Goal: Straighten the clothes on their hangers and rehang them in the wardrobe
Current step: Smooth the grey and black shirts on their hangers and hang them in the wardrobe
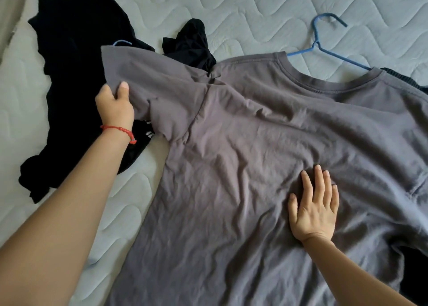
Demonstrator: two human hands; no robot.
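Now I am holding the grey shirt (243,143) flat with my open right hand (312,210) while my left hand (114,107) fingers (124,90) are pinching its sleeve (148,85), pulling gently outward.

Bare quilted mattress (243,11) lies open along the top, broken only by the blue hanger (324,48) near the grey shirt (231,166) collar. Black clothes (74,74) crowd the left side; a clear strip of mattress remains at the far-left edge.

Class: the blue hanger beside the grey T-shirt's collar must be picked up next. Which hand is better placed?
The right hand: it lies open on the grey T-shirt, nearer the blue hanger. The left hand grips the sleeve.
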